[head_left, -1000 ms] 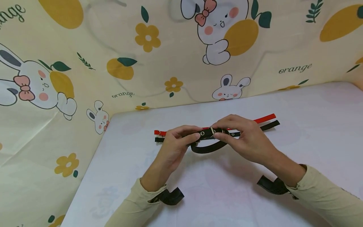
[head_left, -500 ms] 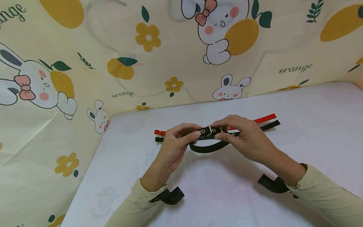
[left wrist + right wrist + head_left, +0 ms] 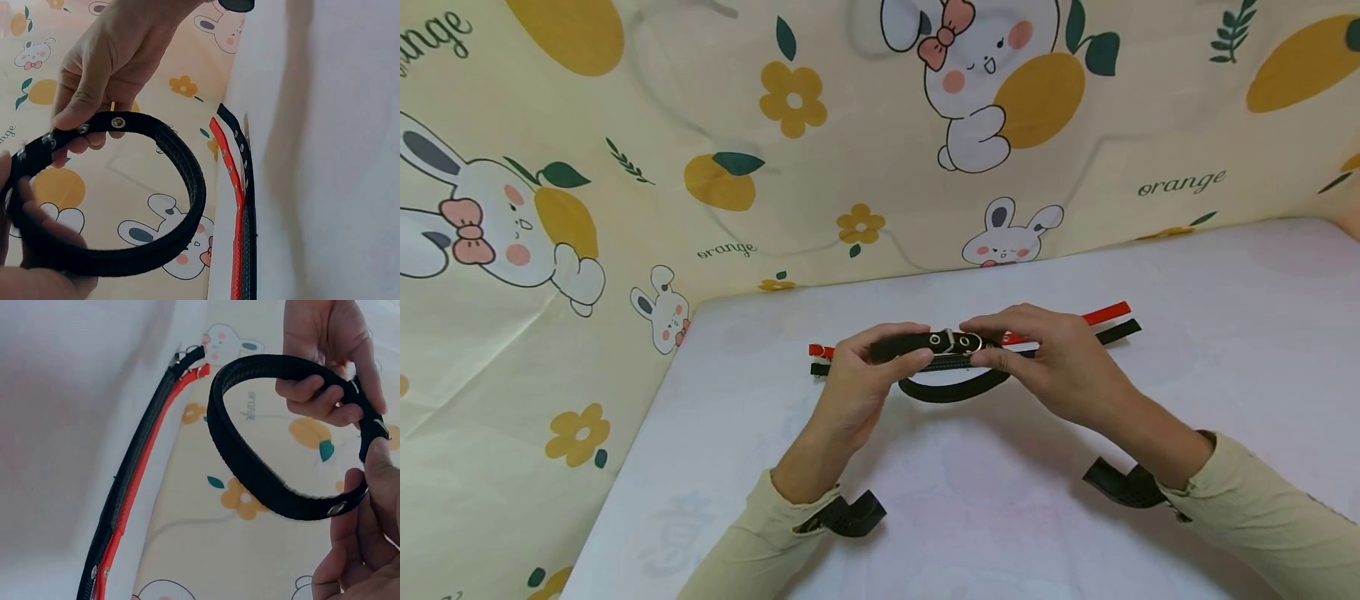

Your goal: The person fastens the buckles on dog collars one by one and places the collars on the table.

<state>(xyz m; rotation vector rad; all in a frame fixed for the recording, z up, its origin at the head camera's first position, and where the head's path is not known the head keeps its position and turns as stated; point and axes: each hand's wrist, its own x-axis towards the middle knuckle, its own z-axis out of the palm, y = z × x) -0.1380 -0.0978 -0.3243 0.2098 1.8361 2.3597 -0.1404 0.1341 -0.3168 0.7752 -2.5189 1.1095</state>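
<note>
Both hands (image 3: 1060, 367) pinch looped black strap (image 3: 955, 393) above white table (image 3: 1000, 517); rabbit-print sheet (image 3: 887, 142) behind and at left.

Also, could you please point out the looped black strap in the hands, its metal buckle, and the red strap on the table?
Looped black strap (image 3: 197, 194): left wrist view, side of the loop.
Metal buckle (image 3: 951, 340): head view, its frame.
Red strap (image 3: 237, 228): left wrist view, partway along its length.
</note>
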